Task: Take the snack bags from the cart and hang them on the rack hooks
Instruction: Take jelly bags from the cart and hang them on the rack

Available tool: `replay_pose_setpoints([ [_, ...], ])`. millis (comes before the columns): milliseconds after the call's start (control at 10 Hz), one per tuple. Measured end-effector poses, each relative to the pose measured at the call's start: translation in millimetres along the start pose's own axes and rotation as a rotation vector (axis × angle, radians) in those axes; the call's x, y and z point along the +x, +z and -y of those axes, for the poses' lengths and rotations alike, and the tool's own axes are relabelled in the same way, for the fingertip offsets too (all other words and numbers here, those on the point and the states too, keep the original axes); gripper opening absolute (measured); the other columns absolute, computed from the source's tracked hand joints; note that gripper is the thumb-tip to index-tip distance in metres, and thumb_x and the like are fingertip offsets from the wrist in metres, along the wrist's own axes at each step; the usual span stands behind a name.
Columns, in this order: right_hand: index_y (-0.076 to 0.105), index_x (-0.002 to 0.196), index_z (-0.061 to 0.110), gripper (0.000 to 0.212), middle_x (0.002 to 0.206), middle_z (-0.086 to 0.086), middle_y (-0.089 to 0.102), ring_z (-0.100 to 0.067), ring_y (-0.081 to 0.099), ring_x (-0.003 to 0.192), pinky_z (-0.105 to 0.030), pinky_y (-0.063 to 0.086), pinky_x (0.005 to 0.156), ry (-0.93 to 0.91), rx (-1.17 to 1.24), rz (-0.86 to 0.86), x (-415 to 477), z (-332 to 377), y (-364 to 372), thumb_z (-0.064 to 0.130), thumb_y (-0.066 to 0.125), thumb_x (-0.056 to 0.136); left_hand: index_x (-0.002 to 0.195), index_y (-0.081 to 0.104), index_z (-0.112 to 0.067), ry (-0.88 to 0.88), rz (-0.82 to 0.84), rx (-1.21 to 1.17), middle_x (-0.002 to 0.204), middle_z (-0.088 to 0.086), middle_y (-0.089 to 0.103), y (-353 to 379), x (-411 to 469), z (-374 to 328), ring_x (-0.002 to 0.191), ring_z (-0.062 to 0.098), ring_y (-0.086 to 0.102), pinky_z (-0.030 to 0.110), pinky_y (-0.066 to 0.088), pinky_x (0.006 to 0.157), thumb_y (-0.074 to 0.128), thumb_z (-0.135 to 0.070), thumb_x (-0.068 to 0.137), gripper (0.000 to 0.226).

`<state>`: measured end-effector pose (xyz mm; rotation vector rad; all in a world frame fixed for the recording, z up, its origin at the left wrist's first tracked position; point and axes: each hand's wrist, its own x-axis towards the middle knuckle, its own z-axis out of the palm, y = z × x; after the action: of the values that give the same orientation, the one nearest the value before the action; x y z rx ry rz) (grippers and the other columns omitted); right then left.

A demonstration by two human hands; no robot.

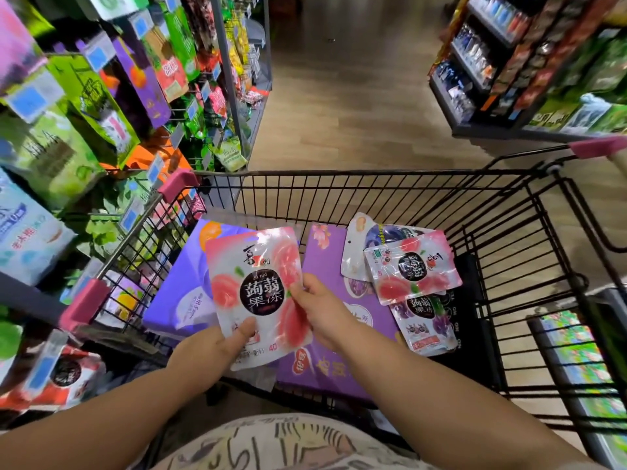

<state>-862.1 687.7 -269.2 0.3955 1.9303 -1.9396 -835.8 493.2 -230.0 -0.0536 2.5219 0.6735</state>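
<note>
A pink peach jelly snack bag point(258, 266) is held upright above the black wire cart point(373, 188). My left hand point(213, 347) grips its lower left corner, thumb on the front. My right hand point(322, 307) pinches its right edge. More snack bags lie in the cart: another pink one point(412, 266), a purple grape one point(424, 323) below it, and a white pouch point(354, 245) partly under them. The rack point(142, 79) with hooks and hanging bags stands to the left.
Large purple boxes point(325, 266) fill the cart floor under the bags. Pink corner guards point(176, 184) mark the cart rim. A second shelf unit point(509, 62) stands at the right across the wooden aisle floor point(349, 106). Another display point(576, 351) sits right of the cart.
</note>
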Motion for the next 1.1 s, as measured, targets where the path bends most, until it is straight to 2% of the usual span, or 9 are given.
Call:
replay_pose_setpoints([
  [100, 0.051, 0.08, 0.02, 0.025, 0.057, 0.01, 0.048, -0.01, 0.039, 0.057, -0.029, 0.031, 0.057, 0.043, -0.059, 0.002, 3, -3, -5, 0.038, 0.052, 0.097, 0.082, 0.06, -0.018, -0.043, -0.042, 0.023, 0.094, 0.006, 0.064, 2, 0, 2, 0.099, 0.027, 0.057, 0.033, 0.041, 0.086, 0.022, -0.072, 0.082, 0.066],
  [200, 0.055, 0.09, 0.022, 0.013, 0.073, 0.003, 0.059, -0.013, 0.051, 0.058, -0.027, 0.04, 0.055, 0.102, 0.017, -0.068, 7, -3, -17, 0.03, 0.049, 0.099, 0.07, 0.047, -0.018, -0.034, -0.079, 0.116, 0.086, 0.007, 0.058, 2, -2, -3, 0.1, 0.029, 0.059, 0.033, 0.041, 0.083, 0.028, -0.06, 0.094, 0.052],
  [400, 0.055, 0.072, 0.016, 0.017, 0.071, -0.005, 0.055, -0.02, 0.051, 0.063, -0.036, 0.046, 0.064, 0.166, 0.074, -0.682, 13, -9, -99, 0.019, 0.055, 0.089, 0.073, 0.043, -0.017, -0.001, -0.084, 0.226, 0.084, 0.006, 0.049, -1, -7, -11, 0.104, 0.03, 0.06, 0.034, 0.041, 0.082, 0.023, -0.054, 0.098, 0.049],
  [600, 0.057, 0.082, 0.016, 0.009, 0.083, -0.001, 0.058, -0.014, 0.055, 0.068, -0.028, 0.048, 0.058, 0.269, 0.37, -0.726, 5, -18, -142, 0.013, 0.059, 0.09, 0.138, 0.043, -0.022, -0.006, -0.112, 0.3, 0.091, 0.002, 0.044, 9, 3, -3, 0.11, 0.025, 0.056, 0.031, 0.037, 0.075, 0.017, -0.05, 0.101, 0.054],
  [700, 0.055, 0.078, 0.014, 0.016, 0.08, -0.001, 0.057, -0.013, 0.054, 0.065, -0.023, 0.048, 0.048, 0.265, 0.464, -0.731, 7, -17, -146, 0.005, 0.055, 0.091, 0.153, 0.007, -0.033, -0.024, -0.056, 0.299, 0.112, 0.005, 0.049, 3, -1, -10, 0.116, 0.025, 0.052, 0.031, 0.033, 0.074, 0.017, -0.034, 0.105, 0.049],
  [800, 0.056, 0.076, 0.008, 0.015, 0.084, -0.009, 0.063, -0.018, 0.058, 0.065, -0.027, 0.053, 0.054, 0.288, 0.728, -0.801, 14, -14, -149, -0.003, 0.059, 0.086, 0.153, -0.004, -0.027, -0.03, -0.024, 0.368, 0.128, 0.008, 0.046, 9, 5, -4, 0.117, 0.025, 0.051, 0.032, 0.035, 0.075, 0.02, -0.027, 0.104, 0.054],
  [900, 0.056, 0.088, 0.007, 0.006, 0.082, -0.007, 0.058, -0.021, 0.056, 0.067, -0.038, 0.05, 0.065, 0.289, 0.728, -0.798, 23, -20, -155, 0.006, 0.054, 0.093, 0.153, 0.012, -0.023, -0.065, -0.056, 0.336, 0.117, 0.006, 0.051, 10, 8, -1, 0.114, 0.025, 0.054, 0.033, 0.039, 0.077, 0.018, -0.033, 0.105, 0.05],
  [1000, 0.055, 0.082, 0.014, 0.012, 0.082, -0.004, 0.055, -0.019, 0.052, 0.065, -0.03, 0.045, 0.061, 0.301, 0.58, -0.768, 30, -26, -154, 0.015, 0.053, 0.094, 0.153, 0.015, -0.02, -0.071, -0.097, 0.335, 0.11, 0.005, 0.048, 15, 11, -1, 0.113, 0.024, 0.054, 0.03, 0.033, 0.072, 0.017, -0.032, 0.105, 0.05],
  [1100, 0.053, 0.081, 0.013, 0.011, 0.077, -0.003, 0.049, -0.02, 0.045, 0.061, -0.027, 0.039, 0.057, 0.358, 0.556, -0.858, 36, -21, -151, 0.016, 0.058, 0.091, 0.133, 0.047, -0.022, -0.03, -0.051, 0.427, 0.084, -0.001, 0.043, 15, 12, 4, 0.096, 0.024, 0.056, 0.031, 0.031, 0.068, 0.016, -0.044, 0.103, 0.048],
])
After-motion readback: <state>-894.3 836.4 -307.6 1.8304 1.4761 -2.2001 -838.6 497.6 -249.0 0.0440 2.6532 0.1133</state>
